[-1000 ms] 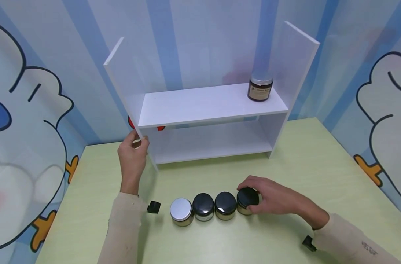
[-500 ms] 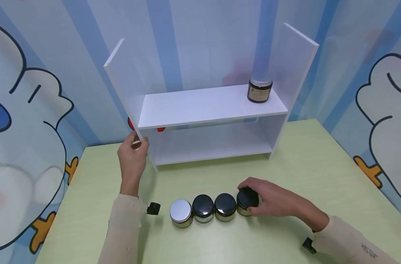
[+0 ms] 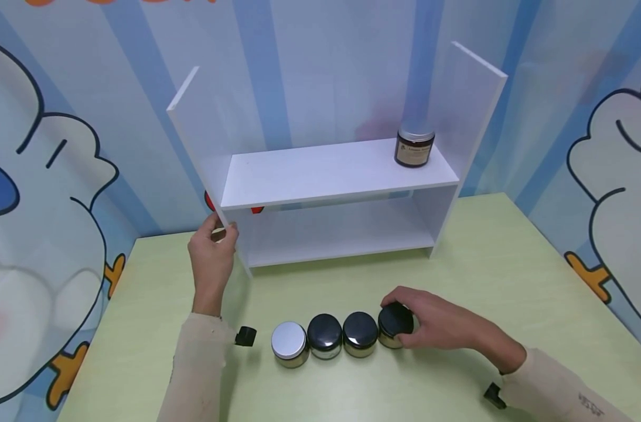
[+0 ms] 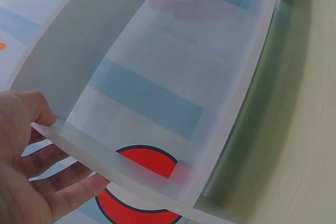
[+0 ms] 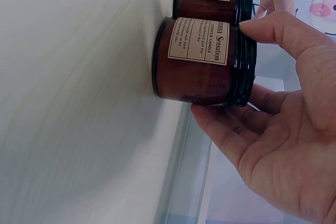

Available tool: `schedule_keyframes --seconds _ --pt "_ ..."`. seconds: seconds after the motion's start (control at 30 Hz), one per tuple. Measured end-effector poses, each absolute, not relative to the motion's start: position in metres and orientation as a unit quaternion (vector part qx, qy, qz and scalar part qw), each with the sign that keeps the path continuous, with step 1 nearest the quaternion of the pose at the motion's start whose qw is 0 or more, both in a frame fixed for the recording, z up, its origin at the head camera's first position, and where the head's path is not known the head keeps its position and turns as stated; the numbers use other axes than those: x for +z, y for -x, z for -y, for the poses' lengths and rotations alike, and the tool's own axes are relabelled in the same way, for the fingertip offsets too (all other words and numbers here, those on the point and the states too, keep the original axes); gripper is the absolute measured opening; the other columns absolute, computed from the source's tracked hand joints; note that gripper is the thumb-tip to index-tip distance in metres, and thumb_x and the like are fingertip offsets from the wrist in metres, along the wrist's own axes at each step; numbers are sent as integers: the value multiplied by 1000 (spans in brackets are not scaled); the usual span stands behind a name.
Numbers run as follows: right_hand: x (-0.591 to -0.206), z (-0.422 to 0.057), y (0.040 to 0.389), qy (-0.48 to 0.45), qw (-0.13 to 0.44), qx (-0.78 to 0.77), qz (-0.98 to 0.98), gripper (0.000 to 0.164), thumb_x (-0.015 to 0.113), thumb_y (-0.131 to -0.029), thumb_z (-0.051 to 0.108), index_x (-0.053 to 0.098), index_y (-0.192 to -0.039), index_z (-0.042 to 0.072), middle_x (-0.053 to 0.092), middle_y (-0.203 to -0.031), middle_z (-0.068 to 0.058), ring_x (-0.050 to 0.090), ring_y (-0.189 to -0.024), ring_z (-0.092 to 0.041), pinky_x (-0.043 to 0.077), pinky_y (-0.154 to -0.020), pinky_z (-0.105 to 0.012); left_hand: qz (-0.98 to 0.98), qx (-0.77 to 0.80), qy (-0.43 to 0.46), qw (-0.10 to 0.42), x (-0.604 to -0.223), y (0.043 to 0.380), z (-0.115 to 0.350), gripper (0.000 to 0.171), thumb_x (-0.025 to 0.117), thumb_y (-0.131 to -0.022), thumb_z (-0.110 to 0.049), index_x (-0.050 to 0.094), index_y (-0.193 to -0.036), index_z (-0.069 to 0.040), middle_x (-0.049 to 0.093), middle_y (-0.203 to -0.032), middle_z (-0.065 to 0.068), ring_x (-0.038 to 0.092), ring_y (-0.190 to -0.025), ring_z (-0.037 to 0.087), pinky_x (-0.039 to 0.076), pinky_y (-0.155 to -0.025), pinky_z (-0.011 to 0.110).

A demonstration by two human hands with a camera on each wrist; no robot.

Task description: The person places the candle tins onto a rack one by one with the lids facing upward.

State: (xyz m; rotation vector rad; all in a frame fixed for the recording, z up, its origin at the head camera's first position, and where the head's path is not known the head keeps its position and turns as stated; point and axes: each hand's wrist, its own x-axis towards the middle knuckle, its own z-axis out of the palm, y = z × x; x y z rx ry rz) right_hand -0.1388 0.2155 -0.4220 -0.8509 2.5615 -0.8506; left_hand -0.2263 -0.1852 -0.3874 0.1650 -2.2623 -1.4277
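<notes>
My right hand [image 3: 437, 319] grips a scented candle [image 3: 396, 319] near its black lid, the one at the right end of a row on the table. In the right wrist view this candle [image 5: 197, 69] is an amber jar with a tan label, thumb on one side and fingers on the other. To its left stand two more black-lidded candles [image 3: 360, 329] and a silver-lidded one [image 3: 289, 341]. With thumb and fingers my left hand [image 3: 212, 255] pinches the left side panel of a white shelf [image 3: 299, 176]. The left wrist view shows the thumb inside that panel [image 4: 115, 174], fingers outside.
On the shelf's upper board, at the right, stands another amber candle [image 3: 414, 146] with a silver lid. The shelf's lower compartment opens toward me. Behind the pale green table [image 3: 489, 264] is a blue striped wall [image 3: 326, 70] with cartoon figures.
The head view has tilted slightly upward, so the scene sits a little lower in the frame. Both hands keep their holds, and the candles and shelf stay in place.
</notes>
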Motion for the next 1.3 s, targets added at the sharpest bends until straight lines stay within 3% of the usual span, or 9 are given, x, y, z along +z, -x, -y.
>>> schedule_keyframes --seconds 0.13,0.4,1.3 --pt "-422 -216 139 297 156 -296 -894 50 74 -89 26 56 -134 14 58 -130 4 57 -113 -13 52 -93 -34 825 -509 -54 239 -387 226 185 41 59 -99 -23 64 -137 -11 67 -118 10 65 -108 25 59 -72 26" --pt "-422 -215 138 299 152 -295 -895 50 74 -89 25 57 -134 12 58 -130 3 57 -111 -12 52 -92 -34 830 -496 -56 248 -388 228 184 39 59 -98 -19 65 -135 -9 68 -116 12 66 -107 28 61 -83 45" --pt "-424 -215 136 293 139 -293 -900 54 75 -88 28 57 -136 11 59 -132 0 57 -115 -15 52 -94 -35 828 -498 -60 251 -389 228 183 40 62 -96 -17 65 -135 -7 67 -117 15 67 -109 32 59 -90 48"
